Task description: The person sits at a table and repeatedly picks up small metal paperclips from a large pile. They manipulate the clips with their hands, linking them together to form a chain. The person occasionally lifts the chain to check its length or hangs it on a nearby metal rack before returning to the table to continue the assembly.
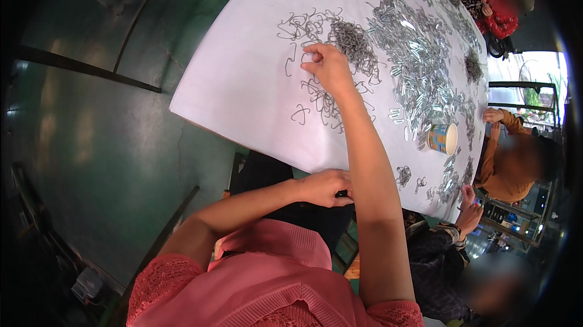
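A worker's bare right hand (330,67) reaches across a broad table with a smooth white top (237,78), palm turned toward the left over a scatter of thin, grey, bent-wire hooks (351,41), which lie in a tight, dark heap just beyond the knuckles and in looser tangles on either side of the wrist. Interlocked as the wires look, the work would seem to favour taking one piece at its free end, fingertips low to the surface, and drawing it out sideways rather than lifting, so that its neighbours do not come along. The hand is partly open, forefinger curled and thumb standing apart from it; a trace of wire shows by the gap, though whether it is held or merely lies behind cannot be told. The bare left hand (323,188) rests low by the near table edge, fingers bent inward and partly hidden behind the right forearm, its grip impossible to judge. Farther right lie shiny, narrow, silver metal strips (419,78), near a blue-and-yellow patterned paper cup (442,138)
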The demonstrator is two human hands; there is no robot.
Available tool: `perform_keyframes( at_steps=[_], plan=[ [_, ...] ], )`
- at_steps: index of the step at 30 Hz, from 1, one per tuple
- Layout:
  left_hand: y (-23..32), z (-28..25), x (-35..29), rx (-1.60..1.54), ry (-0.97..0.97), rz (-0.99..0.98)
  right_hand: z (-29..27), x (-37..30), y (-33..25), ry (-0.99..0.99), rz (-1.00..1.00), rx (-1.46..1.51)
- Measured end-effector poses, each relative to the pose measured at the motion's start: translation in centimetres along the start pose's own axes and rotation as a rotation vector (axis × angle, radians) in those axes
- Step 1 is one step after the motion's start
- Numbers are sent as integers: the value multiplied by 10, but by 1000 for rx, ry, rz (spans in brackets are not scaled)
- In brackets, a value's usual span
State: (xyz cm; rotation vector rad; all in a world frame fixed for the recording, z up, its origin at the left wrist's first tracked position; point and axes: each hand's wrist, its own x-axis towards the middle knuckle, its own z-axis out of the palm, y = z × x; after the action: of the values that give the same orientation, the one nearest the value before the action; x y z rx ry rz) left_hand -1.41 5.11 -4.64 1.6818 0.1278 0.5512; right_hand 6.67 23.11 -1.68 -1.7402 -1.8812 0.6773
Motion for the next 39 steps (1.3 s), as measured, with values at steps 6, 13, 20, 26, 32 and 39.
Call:
perform_keyframes(
  at_steps=[6,13,20,26,32,39],
  plan=[
    [-4,2,-1,23,-5,19,0,-1,-1,33,33,51],
    [-1,0,0,28,-8,4,-16,-12,9,-46,372,760],
    [-7,3,1,-44,7,41,-39,-42,5,-75,472,1437],
    [-3,1,1,-41,-7,28,-19,-41,8,-188,296,523],
    [8,-3,0,39,51,33,-8,-34,-16,-212,242,38],
    [-4,3,1,-45,65,88,-37,-32,-2,-58,251,6]
  ],
)
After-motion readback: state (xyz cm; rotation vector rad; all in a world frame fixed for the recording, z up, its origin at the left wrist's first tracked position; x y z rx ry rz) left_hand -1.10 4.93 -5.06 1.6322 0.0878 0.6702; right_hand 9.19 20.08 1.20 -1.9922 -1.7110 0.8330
